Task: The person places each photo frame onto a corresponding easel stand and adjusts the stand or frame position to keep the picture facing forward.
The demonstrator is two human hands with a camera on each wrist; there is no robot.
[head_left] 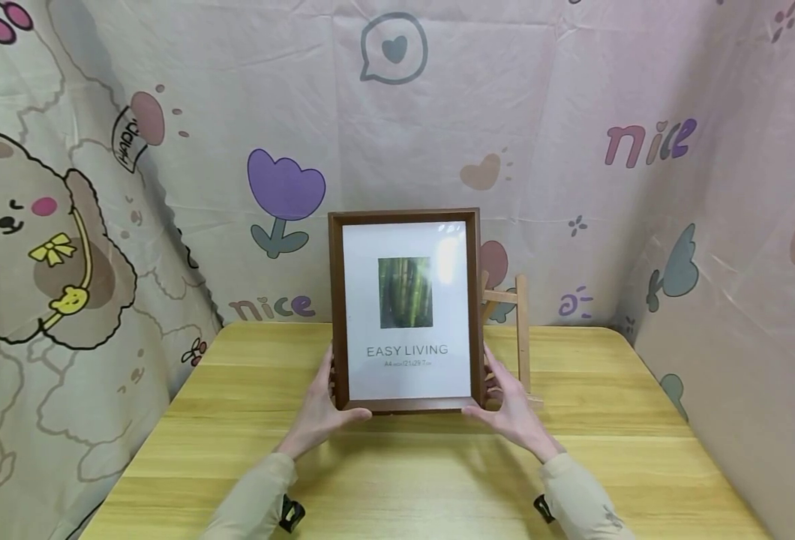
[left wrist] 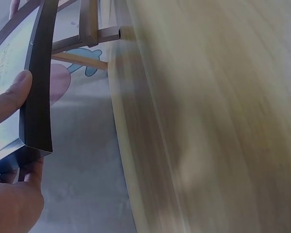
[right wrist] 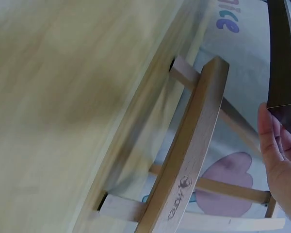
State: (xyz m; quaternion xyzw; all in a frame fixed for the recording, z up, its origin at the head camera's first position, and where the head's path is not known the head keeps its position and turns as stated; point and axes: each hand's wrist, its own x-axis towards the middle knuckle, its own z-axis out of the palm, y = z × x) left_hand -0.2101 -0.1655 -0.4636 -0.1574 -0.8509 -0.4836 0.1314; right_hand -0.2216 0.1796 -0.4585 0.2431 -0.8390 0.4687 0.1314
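While the near half of the bench [head_left: 411, 480] lies at six o'clock, a left sleeve [head_left: 256, 495] enters at seven and a right sleeve [head_left: 583, 495] at five. Left hand [head_left: 320, 409], at seven o'clock on the frame: fingers curled about the side, thumb along the bottom. Right hand [head_left: 514, 409], at five o'clock: the mirror-image hold. Both hands are thus occupied with the one brown frame [head_left: 338, 311], upright in the middle of the head view. The wrist views show its lower corners apart from the bench; gripping there presumably shares the weight, checks any tilt and leaves the white sheet [head_left: 407, 337] uncovered. The face is turned toward the person, likely so that the green picture [head_left: 406, 292] and, at its six o'clock, the lettering EASY LIVING [head_left: 407, 350] read upright. Beyond, at three o'clock from the frame and partly hidden by it, a wooden easel [head_left: 523, 330] stands on the bench; its separate legs, visible in the right wrist view, probably steady it. Farthest, at twelve o'clock, hangs a printed cloth [head_left: 397, 135], perhaps to screen the surroundings.
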